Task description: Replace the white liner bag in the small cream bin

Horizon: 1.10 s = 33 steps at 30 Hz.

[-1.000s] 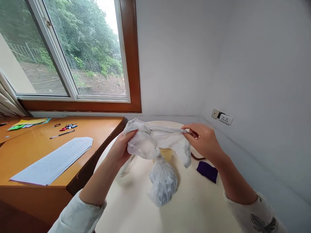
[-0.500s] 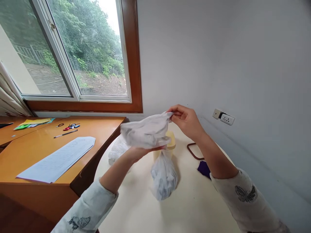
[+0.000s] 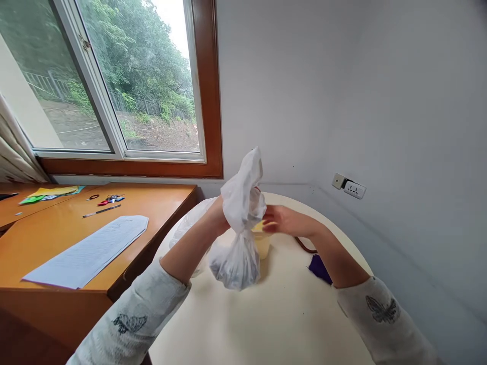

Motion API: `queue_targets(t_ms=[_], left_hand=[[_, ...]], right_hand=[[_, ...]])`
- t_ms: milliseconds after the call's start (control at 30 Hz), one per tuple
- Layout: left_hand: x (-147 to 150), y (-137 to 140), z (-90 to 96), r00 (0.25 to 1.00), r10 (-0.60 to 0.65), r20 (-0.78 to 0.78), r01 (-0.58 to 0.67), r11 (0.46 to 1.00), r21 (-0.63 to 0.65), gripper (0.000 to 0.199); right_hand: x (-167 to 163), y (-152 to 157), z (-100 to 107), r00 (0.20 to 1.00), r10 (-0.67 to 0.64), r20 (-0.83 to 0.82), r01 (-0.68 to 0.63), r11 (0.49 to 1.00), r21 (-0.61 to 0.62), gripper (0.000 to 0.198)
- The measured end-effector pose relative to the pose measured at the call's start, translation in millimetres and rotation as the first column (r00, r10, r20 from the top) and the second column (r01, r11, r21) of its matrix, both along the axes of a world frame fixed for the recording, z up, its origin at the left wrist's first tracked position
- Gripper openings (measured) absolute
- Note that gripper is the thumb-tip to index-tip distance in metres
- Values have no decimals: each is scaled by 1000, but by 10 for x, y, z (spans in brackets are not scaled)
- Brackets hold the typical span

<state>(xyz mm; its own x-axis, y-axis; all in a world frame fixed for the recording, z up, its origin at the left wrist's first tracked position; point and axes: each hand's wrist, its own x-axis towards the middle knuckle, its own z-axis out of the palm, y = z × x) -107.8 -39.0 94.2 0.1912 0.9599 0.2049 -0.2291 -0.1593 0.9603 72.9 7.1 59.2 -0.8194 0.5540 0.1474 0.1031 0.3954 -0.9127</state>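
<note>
A white plastic bag (image 3: 236,266) hangs in front of me, its filled lower part bunched below a narrow, twisted neck. The loose top of the bag stands up and droops over my left hand (image 3: 219,212), hiding the fingers, and the bag's weight hangs from this hand. Just right of the neck is my right hand (image 3: 287,220), its fingers apart, slightly bent and blurred at the tips; nothing shows in them. Behind the bag a pale yellow container (image 3: 263,246) stands on the round cream table (image 3: 281,319), partly covered.
Another clear plastic bag (image 3: 186,223) lies at the table's left, behind my left arm. A brown ring-shaped frame (image 3: 306,247) and purple cloth (image 3: 319,268) are near my right forearm. An orange desk (image 3: 163,203) with papers (image 3: 89,248), a pen (image 3: 102,211) and keys (image 3: 112,199) adjoins on the left.
The bag's top, stretched sideways between both hands, now stands upright around my left hand. My right hand has let go and moved lower. The filled part has shifted left and up.
</note>
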Motion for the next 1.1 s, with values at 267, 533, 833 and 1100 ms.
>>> queue_targets(t_ms=[267,533,833,1100], left_hand=[[-84,-36,123,976,-201,80,198,979,45,28],[-132,-44,114,981,-188,45,186,982,43,24],[-87,-139,89,967,-249,49,245,967,71,36],[-92,-113,109,985,-135,-106,146,984,100,40]], right_hand=[[-90,-325,-151,899,212,383,-215,976,-35,40],[36,-400,-4,867,212,451,-235,972,-4,24],[-59,-384,-16,945,-316,88,315,949,26,37],[-191,-370,-92,945,-303,127,293,952,93,41]])
